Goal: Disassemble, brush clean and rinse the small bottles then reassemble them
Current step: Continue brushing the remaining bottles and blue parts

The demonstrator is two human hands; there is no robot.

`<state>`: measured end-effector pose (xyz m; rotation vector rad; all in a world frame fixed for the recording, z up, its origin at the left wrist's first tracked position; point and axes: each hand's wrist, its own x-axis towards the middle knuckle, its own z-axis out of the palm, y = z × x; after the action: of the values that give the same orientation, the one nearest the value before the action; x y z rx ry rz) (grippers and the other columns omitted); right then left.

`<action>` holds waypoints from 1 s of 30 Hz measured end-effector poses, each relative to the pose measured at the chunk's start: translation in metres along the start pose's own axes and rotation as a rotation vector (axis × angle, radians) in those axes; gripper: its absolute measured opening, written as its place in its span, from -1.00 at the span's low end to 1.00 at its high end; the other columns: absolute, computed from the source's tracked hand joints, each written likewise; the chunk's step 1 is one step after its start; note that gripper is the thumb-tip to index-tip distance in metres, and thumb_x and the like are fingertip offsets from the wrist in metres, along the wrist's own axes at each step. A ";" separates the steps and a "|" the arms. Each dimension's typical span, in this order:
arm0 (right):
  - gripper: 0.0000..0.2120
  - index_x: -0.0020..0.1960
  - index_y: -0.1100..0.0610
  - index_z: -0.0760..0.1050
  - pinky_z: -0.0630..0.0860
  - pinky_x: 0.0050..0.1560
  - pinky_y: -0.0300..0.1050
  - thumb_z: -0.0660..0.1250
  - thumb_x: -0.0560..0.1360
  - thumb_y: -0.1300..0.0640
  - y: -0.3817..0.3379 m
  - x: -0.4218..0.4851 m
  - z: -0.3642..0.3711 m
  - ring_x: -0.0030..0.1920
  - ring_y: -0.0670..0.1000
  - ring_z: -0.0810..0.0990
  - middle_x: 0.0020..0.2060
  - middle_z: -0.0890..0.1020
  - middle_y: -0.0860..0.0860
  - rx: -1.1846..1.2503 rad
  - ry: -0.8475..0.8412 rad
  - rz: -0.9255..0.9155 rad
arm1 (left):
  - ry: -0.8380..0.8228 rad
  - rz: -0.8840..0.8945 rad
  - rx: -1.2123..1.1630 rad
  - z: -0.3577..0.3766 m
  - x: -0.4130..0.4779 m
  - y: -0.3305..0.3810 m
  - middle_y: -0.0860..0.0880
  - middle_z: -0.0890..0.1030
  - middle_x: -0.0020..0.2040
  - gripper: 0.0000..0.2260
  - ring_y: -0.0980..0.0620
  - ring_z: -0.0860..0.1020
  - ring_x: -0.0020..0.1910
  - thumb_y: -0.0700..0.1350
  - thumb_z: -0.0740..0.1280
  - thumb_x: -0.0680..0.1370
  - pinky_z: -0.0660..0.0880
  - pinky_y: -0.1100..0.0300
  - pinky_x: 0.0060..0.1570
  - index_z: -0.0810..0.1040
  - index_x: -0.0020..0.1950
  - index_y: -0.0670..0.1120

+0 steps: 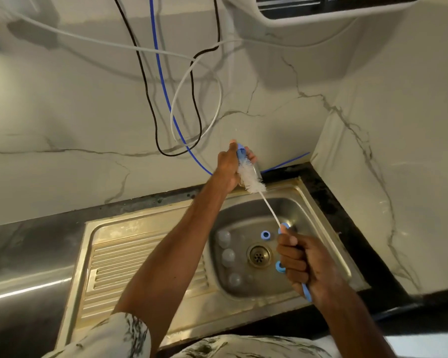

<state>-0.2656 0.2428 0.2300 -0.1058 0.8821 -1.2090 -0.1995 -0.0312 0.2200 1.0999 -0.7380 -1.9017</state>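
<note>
The job looks to be in its brushing stage, roughly midway. Taking apart seems largely done: three clear bottles (pixel 228 257) lie bare in the sink (pixel 329 244) to the left of the drain (pixel 259 255). Two blue rings (pixel 265 235) sit apart from them, one just above the drain and one at its right beside the right hand. Rinsing is probably ahead, since no running water shows, and nothing has been put back together.

The left hand (pixel 229 167) is raised over the back edge of the sink with its fingers curled round a small bottle (pixel 241 154). The right hand (pixel 304 262) is closed in a fist round the handle of the brush (pixel 251 178), above the basin. The bristles lie against the held bottle. Whether the tip is inside it cannot be told.

The held bottle has a blue plastic end and what looks like a see-through body. The brush has a white, fluffy, cylinder-shaped head on a thin, straight white stem, and a blue handle. The loose bottles are rounded, cloudy and translucent, and the rings are short, hollow blue plastic.

The sink is dull, stained steel with a ribbed draining board (pixel 140 262), set in a dark counter (pixel 329 202). The wall (pixel 62 112) is pale with grey veins, and thin cables (pixel 163 81) hang down it.
</note>
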 end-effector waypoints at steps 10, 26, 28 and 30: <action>-0.56 -0.32 0.18 0.55 0.41 -0.40 -0.08 0.24 0.65 0.00 0.013 -0.002 -0.008 -0.55 -0.11 0.43 -0.55 0.49 -0.04 -1.018 0.566 -0.523 | 0.175 0.093 0.481 0.013 0.018 -0.033 -0.15 0.55 0.06 -0.71 -0.16 0.58 0.08 0.07 0.35 0.63 0.58 -0.10 0.18 0.38 0.11 -0.13; -0.54 -0.35 0.14 0.55 0.25 -0.48 -0.29 0.19 0.69 0.06 0.015 -0.027 -0.022 -0.60 -0.16 0.33 -0.62 0.44 -0.08 -0.882 0.492 -0.604 | -0.066 0.206 0.356 -0.028 -0.027 -0.035 -0.13 0.69 -0.14 -0.73 -0.05 0.66 -0.14 0.08 0.44 0.58 0.62 0.01 0.02 0.64 -0.01 -0.13; -0.56 -0.31 0.19 0.57 0.20 -0.54 -0.32 0.19 0.69 0.09 0.014 -0.025 -0.019 -0.58 -0.14 0.27 -0.60 0.40 -0.08 -0.821 0.415 -0.571 | -0.176 0.128 0.207 -0.033 -0.057 -0.049 -0.12 0.68 -0.05 -0.71 -0.03 0.68 -0.06 0.04 0.30 0.67 0.63 -0.03 0.14 0.58 0.19 -0.16; -0.55 -0.31 0.20 0.58 0.19 -0.54 -0.31 0.20 0.68 0.07 0.018 -0.019 -0.020 -0.58 -0.12 0.25 -0.58 0.36 -0.04 -0.847 0.367 -0.555 | -0.236 0.058 0.092 -0.039 -0.077 -0.060 -0.10 0.70 0.04 -0.70 0.00 0.69 -0.01 0.00 0.20 0.72 0.58 -0.05 0.23 0.50 0.32 -0.16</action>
<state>-0.2662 0.2737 0.2173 -0.8783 1.7276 -1.2991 -0.1626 0.0618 0.1870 0.9072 -0.9868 -1.9851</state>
